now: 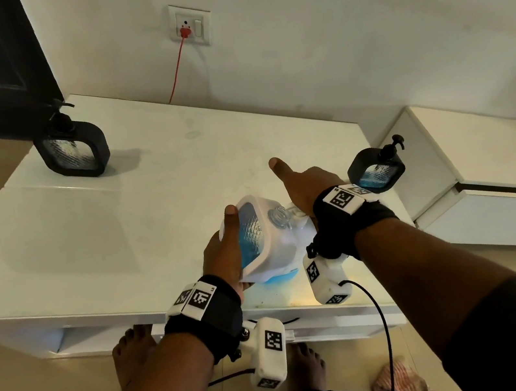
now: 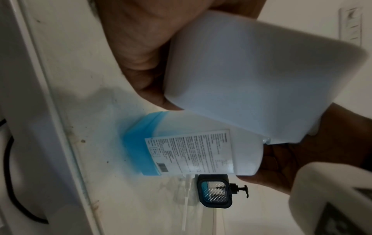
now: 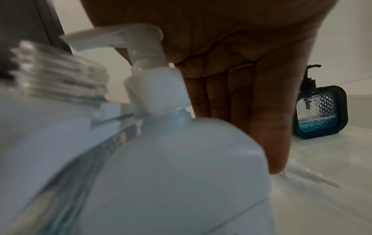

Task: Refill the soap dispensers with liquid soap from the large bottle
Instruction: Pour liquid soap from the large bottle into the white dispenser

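Left hand: the left hand (image 1: 222, 256) grips a white-framed dispenser (image 1: 252, 230), tilted, its threaded neck bare and uncapped.
Right hand: the right hand (image 1: 302, 184) is spread flat, fingers (image 3: 269, 127) straight and pointing down to the white table (image 1: 100, 221); it holds nothing.
Large bottle: the large bottle (image 2: 193, 152) stands between the two hands, white pump on, blue soap low in its base.
Black dispensers: one black dispenser (image 1: 377, 172) sits just beyond the right wrist; a second black dispenser (image 1: 75, 150) is well off past the left hand.
Loose pump tube: a loose pump tube (image 3: 314, 176) lies on the table at the right fingertips.

Head view looks down; both wrist views share the black dispenser (image 2: 215, 193) closely.
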Demonstrator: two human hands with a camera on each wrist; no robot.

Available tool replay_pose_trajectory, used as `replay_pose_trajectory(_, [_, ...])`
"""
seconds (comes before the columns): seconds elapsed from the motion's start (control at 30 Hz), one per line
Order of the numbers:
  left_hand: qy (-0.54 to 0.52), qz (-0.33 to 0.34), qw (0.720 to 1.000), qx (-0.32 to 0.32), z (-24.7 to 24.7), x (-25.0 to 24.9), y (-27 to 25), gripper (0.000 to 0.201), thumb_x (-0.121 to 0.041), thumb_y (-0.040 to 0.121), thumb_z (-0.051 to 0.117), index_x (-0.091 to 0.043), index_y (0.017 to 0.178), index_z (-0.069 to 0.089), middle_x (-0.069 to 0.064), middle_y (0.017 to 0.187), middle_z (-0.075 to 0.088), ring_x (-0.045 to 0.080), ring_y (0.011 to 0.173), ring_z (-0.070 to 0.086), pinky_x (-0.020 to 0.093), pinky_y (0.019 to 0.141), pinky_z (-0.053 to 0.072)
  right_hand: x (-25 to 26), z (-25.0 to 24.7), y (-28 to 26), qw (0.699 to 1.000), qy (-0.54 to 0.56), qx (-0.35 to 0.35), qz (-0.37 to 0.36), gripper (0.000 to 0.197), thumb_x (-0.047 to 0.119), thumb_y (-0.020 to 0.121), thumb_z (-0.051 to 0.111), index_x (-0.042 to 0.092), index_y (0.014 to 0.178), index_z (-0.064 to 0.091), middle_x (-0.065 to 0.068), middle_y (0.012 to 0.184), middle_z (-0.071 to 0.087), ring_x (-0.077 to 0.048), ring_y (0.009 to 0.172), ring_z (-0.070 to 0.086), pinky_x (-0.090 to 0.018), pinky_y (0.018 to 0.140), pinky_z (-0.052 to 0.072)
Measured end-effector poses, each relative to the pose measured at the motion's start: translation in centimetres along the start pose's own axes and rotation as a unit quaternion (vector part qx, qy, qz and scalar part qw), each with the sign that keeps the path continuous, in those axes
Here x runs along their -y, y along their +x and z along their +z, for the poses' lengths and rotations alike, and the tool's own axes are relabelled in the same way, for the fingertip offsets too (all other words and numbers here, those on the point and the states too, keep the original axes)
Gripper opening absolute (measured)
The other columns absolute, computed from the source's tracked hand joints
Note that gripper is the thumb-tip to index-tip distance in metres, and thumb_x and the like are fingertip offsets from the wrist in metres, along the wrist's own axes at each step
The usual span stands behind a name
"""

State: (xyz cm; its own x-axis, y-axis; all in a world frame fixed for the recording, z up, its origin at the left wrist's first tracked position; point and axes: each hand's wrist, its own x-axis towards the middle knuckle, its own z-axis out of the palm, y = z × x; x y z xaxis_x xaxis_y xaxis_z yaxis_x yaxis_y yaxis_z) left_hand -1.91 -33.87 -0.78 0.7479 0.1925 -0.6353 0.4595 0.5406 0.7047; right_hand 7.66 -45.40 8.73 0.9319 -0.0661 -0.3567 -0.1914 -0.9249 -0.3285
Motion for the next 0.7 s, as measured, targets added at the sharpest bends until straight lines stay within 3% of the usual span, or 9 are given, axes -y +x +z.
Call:
replay_pose_trajectory(0.1, [0.010, 0.001, 1.000, -0.008, -0.02, -0.12, 0.07, 0.072, -0.083, 0.080, 0.052, -0.028, 0.124, 0.065, 0.008, 0.115, 0.073, 0.031, 0.101, 0.070, 0.050, 0.089, 0.061, 0.30, -0.46, -0.10, 0.999, 0.013, 0.036, -0.009, 0.085, 0.089, 0.081, 0.017, 0.015, 0.074, 0.059, -0.009, 0.080, 0.063, -0.025, 0.072, 0.058, -0.035, 0.077, 0.044])
replay_pose_trajectory(0.2, [0.013, 0.000, 1.000, -0.009, 0.09, -0.09, 0.08, 0.064, -0.080, 0.085, 0.051, -0.029, 0.120, 0.065, 0.008, 0.112, 0.073, 0.030, 0.099, 0.070, 0.050, 0.088, 0.061, 0.41, -0.84, -0.23, 0.997, 0.045, 0.066, 0.002, 0.087, 0.091, 0.078, 0.017, 0.014, 0.081, 0.058, -0.007, 0.072, 0.055, -0.025, 0.067, 0.052, -0.037, 0.083, 0.042])
replay_pose_trajectory(0.33, [0.016, 0.001, 1.000, -0.008, 0.00, -0.04, 0.20, 0.060, -0.081, 0.084, 0.051, -0.031, 0.114, 0.065, 0.008, 0.112, 0.073, 0.031, 0.100, 0.071, 0.049, 0.088, 0.061, 0.43, -0.58, -0.05, 0.999, 0.015, 0.045, -0.012, 0.082, 0.088, 0.082, 0.017, 0.016, 0.075, 0.057, -0.008, 0.084, 0.063, -0.027, 0.080, 0.058, -0.036, 0.085, 0.043])
replay_pose_trajectory(0.4, [0.022, 0.001, 1.000, -0.005, -0.02, 0.00, 0.37, 0.065, -0.082, 0.082, 0.049, -0.030, 0.117, 0.065, 0.008, 0.114, 0.073, 0.031, 0.101, 0.070, 0.050, 0.090, 0.061, 0.29, -0.53, 0.06, 0.999, 0.008, 0.033, -0.012, 0.081, 0.086, 0.084, 0.020, 0.015, 0.072, 0.057, -0.010, 0.088, 0.066, -0.029, 0.083, 0.060, -0.036, 0.081, 0.043])
replay_pose_trajectory(0.47, [0.019, 0.005, 1.000, -0.005, -0.02, 0.09, 0.50, 0.068, -0.082, 0.083, 0.049, -0.027, 0.119, 0.065, 0.009, 0.113, 0.073, 0.031, 0.100, 0.071, 0.051, 0.090, 0.061, 0.13, -0.46, 0.14, 1.000, 0.011, 0.025, -0.009, 0.079, 0.083, 0.086, 0.022, 0.015, 0.068, 0.057, -0.008, 0.080, 0.064, -0.027, 0.077, 0.059, -0.035, 0.074, 0.039])
replay_pose_trajectory(0.63, [0.013, 0.004, 1.000, -0.001, -0.06, 0.27, 0.43, 0.073, -0.086, 0.074, 0.051, -0.028, 0.116, 0.067, 0.009, 0.111, 0.075, 0.031, 0.098, 0.072, 0.050, 0.087, 0.062, -0.03, -0.19, 0.14, 1.000, -0.008, 0.005, -0.009, 0.079, 0.084, 0.085, 0.022, 0.015, 0.073, 0.060, -0.007, 0.085, 0.065, -0.024, 0.073, 0.057, -0.033, 0.066, 0.036])
replay_pose_trajectory(0.7, [0.009, 0.007, 1.000, 0.003, -0.04, 0.27, 0.41, 0.065, -0.083, 0.079, 0.051, -0.030, 0.113, 0.068, 0.008, 0.111, 0.075, 0.031, 0.097, 0.073, 0.050, 0.087, 0.062, -0.19, 0.01, 0.18, 1.000, -0.017, -0.002, -0.009, 0.080, 0.084, 0.086, 0.023, 0.014, 0.075, 0.060, -0.006, 0.082, 0.064, -0.024, 0.072, 0.057, -0.033, 0.065, 0.035])
